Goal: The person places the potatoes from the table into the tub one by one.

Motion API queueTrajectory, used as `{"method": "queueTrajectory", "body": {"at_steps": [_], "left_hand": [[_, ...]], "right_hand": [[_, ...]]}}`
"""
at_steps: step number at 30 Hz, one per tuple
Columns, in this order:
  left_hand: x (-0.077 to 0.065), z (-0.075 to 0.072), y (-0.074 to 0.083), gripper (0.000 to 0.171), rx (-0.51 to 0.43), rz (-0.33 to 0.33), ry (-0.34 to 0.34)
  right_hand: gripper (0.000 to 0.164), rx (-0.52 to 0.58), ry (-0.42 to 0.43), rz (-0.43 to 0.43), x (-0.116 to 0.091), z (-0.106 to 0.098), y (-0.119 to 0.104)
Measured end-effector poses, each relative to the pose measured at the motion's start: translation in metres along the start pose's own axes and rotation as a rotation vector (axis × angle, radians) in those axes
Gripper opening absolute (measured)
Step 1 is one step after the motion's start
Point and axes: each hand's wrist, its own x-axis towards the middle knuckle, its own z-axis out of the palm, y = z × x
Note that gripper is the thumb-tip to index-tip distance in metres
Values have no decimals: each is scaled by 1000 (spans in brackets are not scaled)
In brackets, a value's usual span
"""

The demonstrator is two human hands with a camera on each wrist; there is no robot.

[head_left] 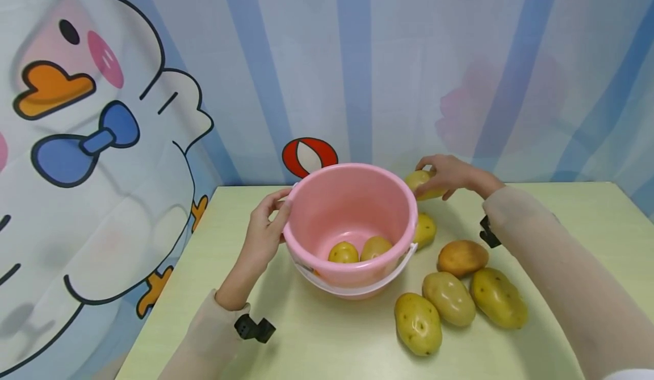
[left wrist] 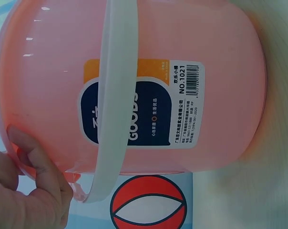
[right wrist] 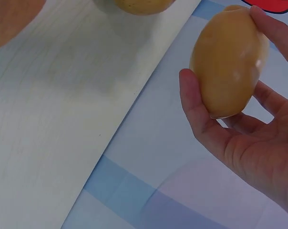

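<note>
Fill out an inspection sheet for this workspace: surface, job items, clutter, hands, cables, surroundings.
Surface: pale table, light wood-like grain.
Job items: pink bucket, two potatoes inside; five loose potatoes on the table to its right, one browner.
Clutter: nothing seen.
Hands: left hand holds the bucket's rim; right hand grips another potato.
Cables: nothing seen.
Surroundings: cartoon-printed backdrop behind the table.

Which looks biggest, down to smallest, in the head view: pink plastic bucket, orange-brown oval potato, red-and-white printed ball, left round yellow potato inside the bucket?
1. Pink bucket
2. Orange-brown potato and printed ball: too alike to rank
3. Left yellow potato, partly hidden by the bucket
</note>
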Motion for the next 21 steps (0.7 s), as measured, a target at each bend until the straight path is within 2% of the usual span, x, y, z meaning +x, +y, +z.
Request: {"method": "queueTrajectory", "body": {"at_steps": [21], "left_hand": [[-1,-1,-1,42,-5,1,-15]], "right_hand": [[72,-16,95,-34,-14,-19,-14]]}}
